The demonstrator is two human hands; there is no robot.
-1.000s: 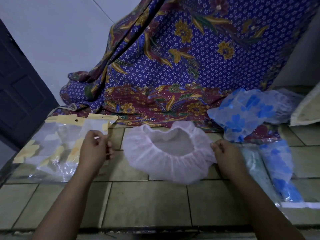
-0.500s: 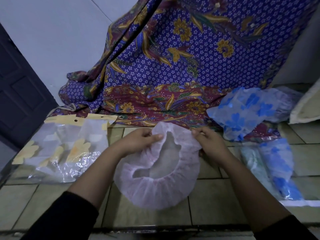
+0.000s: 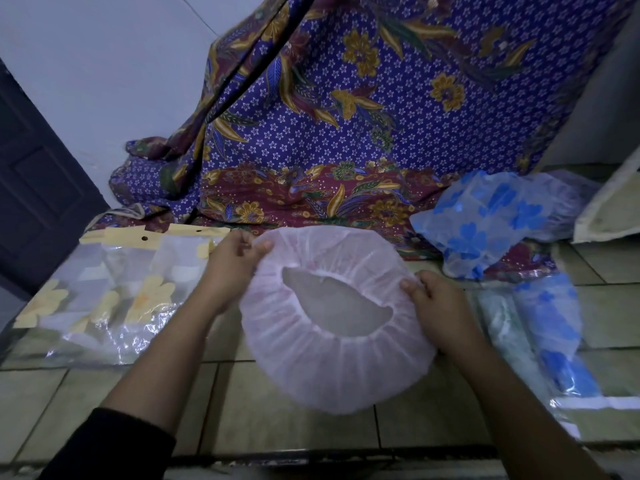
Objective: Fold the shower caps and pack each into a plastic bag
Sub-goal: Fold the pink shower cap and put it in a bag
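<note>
A pale pink shower cap (image 3: 332,362) with a gathered elastic rim hangs spread open above the tiled surface, its opening facing me. My left hand (image 3: 232,268) pinches the cap's upper left rim. My right hand (image 3: 436,303) grips the rim on the right side. A pile of clear plastic bags (image 3: 114,296) with yellow flower prints and yellow headers lies to the left. Blue-flowered shower caps (image 3: 485,220) lie loose at the right, and packed blue and green caps in bags (image 3: 550,327) lie below them.
A purple batik cloth (image 3: 346,116) drapes down the back and onto the tiled counter (image 3: 298,420). A dark door (image 3: 38,188) stands at the left. A pale board edge (image 3: 609,213) shows at the far right. The counter's front edge runs along the bottom.
My hands have moved apart along the rim, stretching the pink cap wider. The cap has lifted and turned so its opening faces me more fully.
</note>
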